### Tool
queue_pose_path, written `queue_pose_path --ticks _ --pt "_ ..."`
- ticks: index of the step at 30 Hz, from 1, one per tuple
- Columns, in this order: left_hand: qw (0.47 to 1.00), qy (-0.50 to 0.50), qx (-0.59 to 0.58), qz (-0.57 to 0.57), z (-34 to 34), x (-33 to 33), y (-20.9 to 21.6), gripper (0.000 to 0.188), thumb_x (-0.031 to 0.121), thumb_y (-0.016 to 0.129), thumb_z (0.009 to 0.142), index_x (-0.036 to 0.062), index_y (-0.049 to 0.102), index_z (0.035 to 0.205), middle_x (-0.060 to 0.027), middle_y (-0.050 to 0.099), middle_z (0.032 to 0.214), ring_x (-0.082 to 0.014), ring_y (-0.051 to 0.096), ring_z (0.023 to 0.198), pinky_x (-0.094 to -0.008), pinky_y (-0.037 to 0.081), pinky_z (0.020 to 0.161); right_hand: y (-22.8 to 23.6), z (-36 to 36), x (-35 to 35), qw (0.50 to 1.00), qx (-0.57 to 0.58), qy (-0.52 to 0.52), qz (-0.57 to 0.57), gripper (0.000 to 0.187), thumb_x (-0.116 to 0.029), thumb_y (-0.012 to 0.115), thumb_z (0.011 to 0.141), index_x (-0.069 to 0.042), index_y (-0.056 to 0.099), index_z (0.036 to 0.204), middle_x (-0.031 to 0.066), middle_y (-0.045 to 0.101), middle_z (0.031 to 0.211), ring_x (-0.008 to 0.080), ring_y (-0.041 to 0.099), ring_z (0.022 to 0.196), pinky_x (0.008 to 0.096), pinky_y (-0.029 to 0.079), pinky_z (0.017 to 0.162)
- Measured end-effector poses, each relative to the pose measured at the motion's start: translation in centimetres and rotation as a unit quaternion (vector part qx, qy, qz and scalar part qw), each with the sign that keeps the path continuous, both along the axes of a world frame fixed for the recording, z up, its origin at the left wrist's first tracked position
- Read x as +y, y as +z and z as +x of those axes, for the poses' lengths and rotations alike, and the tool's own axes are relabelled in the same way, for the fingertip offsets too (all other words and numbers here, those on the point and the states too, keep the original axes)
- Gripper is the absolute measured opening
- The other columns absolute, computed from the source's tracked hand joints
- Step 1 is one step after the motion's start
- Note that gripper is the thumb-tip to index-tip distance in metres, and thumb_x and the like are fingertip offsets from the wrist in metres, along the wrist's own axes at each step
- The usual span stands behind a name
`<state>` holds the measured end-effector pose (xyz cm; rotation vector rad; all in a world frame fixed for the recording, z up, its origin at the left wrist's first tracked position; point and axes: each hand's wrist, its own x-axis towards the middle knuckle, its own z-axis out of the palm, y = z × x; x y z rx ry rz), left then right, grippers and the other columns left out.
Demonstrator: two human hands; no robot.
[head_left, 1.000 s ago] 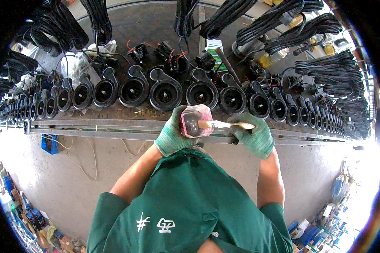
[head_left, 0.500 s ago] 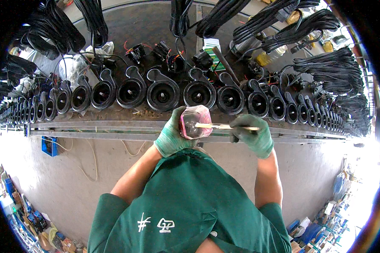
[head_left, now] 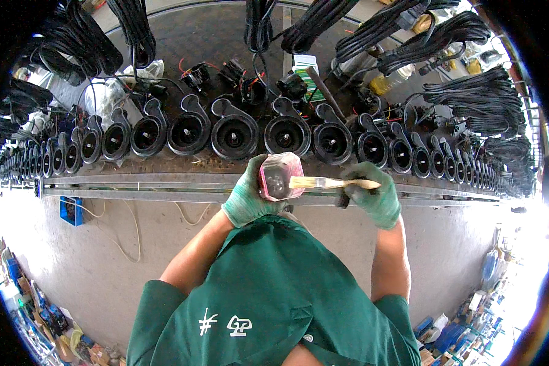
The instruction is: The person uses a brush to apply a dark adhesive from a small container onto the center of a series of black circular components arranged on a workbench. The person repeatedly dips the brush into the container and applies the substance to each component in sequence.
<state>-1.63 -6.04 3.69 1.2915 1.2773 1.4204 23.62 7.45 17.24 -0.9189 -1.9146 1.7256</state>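
Observation:
In a green glove, my left hand [head_left: 250, 196] is wrapped round a small clear container [head_left: 283, 175] with a pinkish rim, tilted so that its inside shows. Dark smears or contents lie at its bottom. My gloved right hand [head_left: 375, 195] grips a paintbrush [head_left: 323, 183] with a pale wooden handle. The brush lies level, its bristle end over the container's right rim. Just beyond both hands stands a row of round black pump housings [head_left: 287, 135], each with a curved spout and a small metal shaft at its centre.
The housings line the bench's near metal edge [head_left: 195, 181]. Behind them lie small black motors [head_left: 230, 73] with red wires, a green-and-white box [head_left: 307, 76] and a metal bar [head_left: 326, 93]. Coiled black cables [head_left: 308, 27] hang above. A blue crate [head_left: 71, 211] sits on the floor at left.
My right hand has moved slightly to the right, drawing the brush back from inside the container toward its rim. The left hand and container are almost still.

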Motion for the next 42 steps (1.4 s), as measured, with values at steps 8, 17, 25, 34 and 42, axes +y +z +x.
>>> queue_pose_path --ticks 8,17,25,34,42 --pt "0.995 0.057 -0.081 -0.007 -0.9 -1.6 0.1 0.100 0.007 0.092 0.071 0.0104 0.031 0.150 -0.0055 0.053 0.144 -0.0196 0.056 0.129 -0.0370 0.045 0.113 -2.1 0.4 1.9 1.000 0.015 0.001 -0.003 0.020 -0.011 0.067 0.098 0.002 0.061 0.111 0.0118 0.069 0.078 0.0184 0.067 0.062 0.0314 0.054 0.056" --pt "0.992 0.118 0.003 -0.043 -3.0 -5.0 -2.8 0.104 0.006 0.093 0.067 0.0108 0.029 0.149 -0.0094 0.053 0.139 -0.0221 0.057 0.126 -0.0376 0.050 0.106 -7.3 -6.2 7.1 0.988 -0.124 -0.061 0.070 0.017 -0.009 0.070 0.094 -0.004 0.072 0.110 0.0053 0.074 0.089 0.0127 0.069 0.074 0.0277 0.055 0.069" --pt "0.988 0.140 -0.022 -0.059 -3.6 -7.3 -3.0 0.099 0.007 0.093 0.070 0.0093 0.032 0.147 -0.0079 0.054 0.139 -0.0208 0.057 0.126 -0.0377 0.050 0.107 -8.4 -12.6 9.1 0.963 -0.213 0.070 0.149 0.017 -0.016 0.072 0.097 -0.006 0.073 0.110 0.0024 0.072 0.084 0.0094 0.065 0.073 0.0283 0.053 0.069" --pt "0.986 0.136 -0.041 -0.083 -4.8 -9.3 -3.4 0.103 0.010 0.093 0.072 0.0107 0.025 0.150 -0.0091 0.054 0.141 -0.0218 0.058 0.127 -0.0394 0.050 0.107 -5.7 -15.6 6.9 0.914 -0.364 0.146 0.104 0.024 -0.023 0.065 0.098 -0.007 0.067 0.116 0.0142 0.075 0.091 0.0288 0.071 0.084 0.0403 0.055 0.080" --pt "0.991 0.122 0.026 -0.056 -6.4 -9.3 -3.0 0.105 0.012 0.096 0.068 0.0083 0.029 0.148 -0.0102 0.054 0.141 -0.0222 0.057 0.127 -0.0391 0.050 0.108 0.4 -8.7 7.0 0.938 -0.279 -0.026 0.203 0.016 -0.016 0.074 0.093 -0.006 0.074 0.106 0.0040 0.073 0.091 0.0123 0.066 0.082 0.0293 0.052 0.075"
